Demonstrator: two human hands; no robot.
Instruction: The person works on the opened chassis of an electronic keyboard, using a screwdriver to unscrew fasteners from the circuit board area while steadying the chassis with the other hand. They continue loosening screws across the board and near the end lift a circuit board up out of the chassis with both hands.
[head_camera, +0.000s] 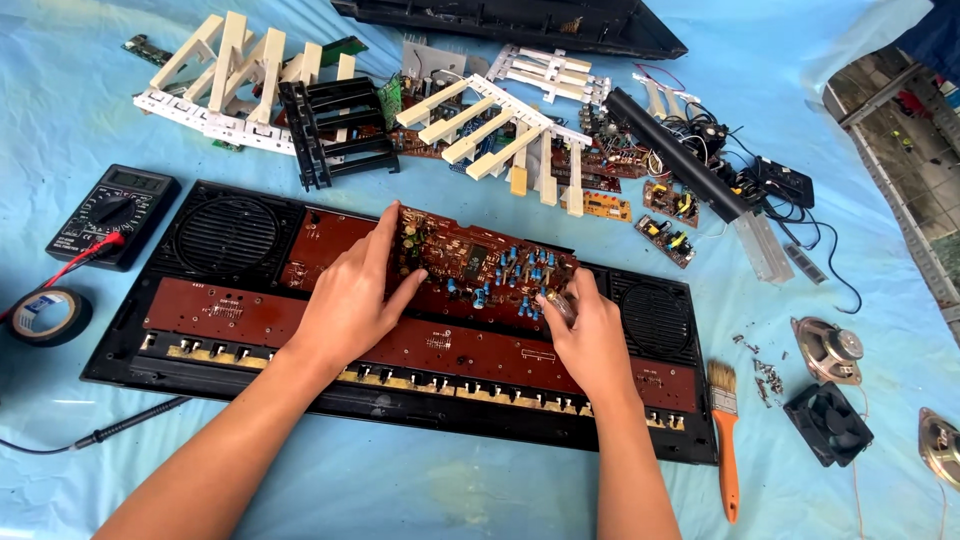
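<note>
Blue sheeting (450, 490) covers the table. At centre lies a black keyboard shell (230, 380). On it sits a brown circuit board (480, 265): left hand (345, 305) grips its nine o'clock edge, right hand (590, 340) pinches its five o'clock corner. Multimeter (112, 215) at nine, paintbrush (726, 440) at four.

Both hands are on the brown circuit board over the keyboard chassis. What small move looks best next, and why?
Probably tilt the board up a little further. The left hand grips its left edge, the right hand its lower right edge, and it already sits slanted above the chassis, so a slow lift would show any wires.
</note>
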